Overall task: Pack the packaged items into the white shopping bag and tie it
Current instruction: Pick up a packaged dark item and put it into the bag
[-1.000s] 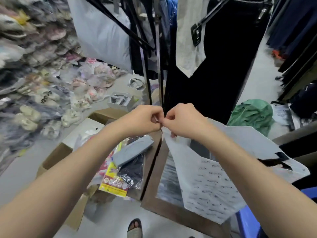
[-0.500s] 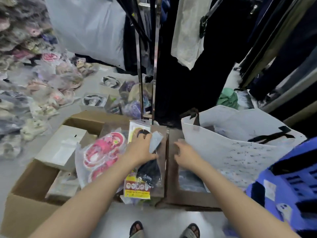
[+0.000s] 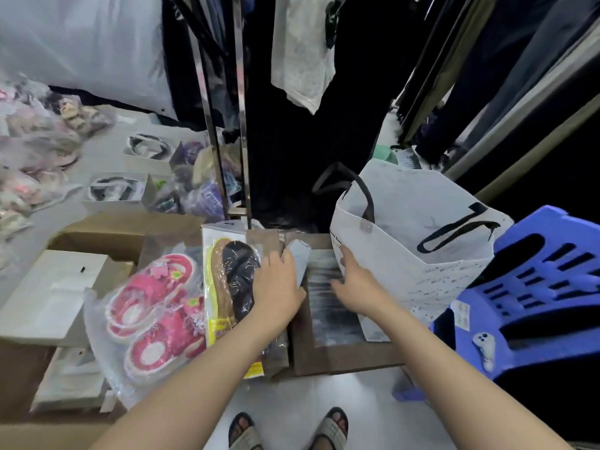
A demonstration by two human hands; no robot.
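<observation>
The white shopping bag (image 3: 418, 219) with black handles stands open at centre right, leaning on a brown box. My left hand (image 3: 277, 289) lies on a grey packaged item (image 3: 300, 261), fingers curled over its edge, beside a clear pack of black and tan insoles (image 3: 232, 280). My right hand (image 3: 355, 284) reaches with spread fingers to the bag's lower left edge, over a clear shiny packet (image 3: 324, 306) lying on the box. A plastic pack of pink slippers (image 3: 152, 313) sits to the left.
Cardboard boxes (image 3: 107, 232) with white cartons (image 3: 48, 293) fill the left. A purple plastic stool (image 3: 539, 287) stands at the right. A metal clothes rack (image 3: 242, 125) with dark hanging garments rises behind. Bagged goods cover the floor at far left. My sandalled feet (image 3: 285, 430) are below.
Both hands dropped from the bag's raised top edge to the boxes. The bag now stands open on its own. My left hand settled on the grey packet; my right moved to the bag's side.
</observation>
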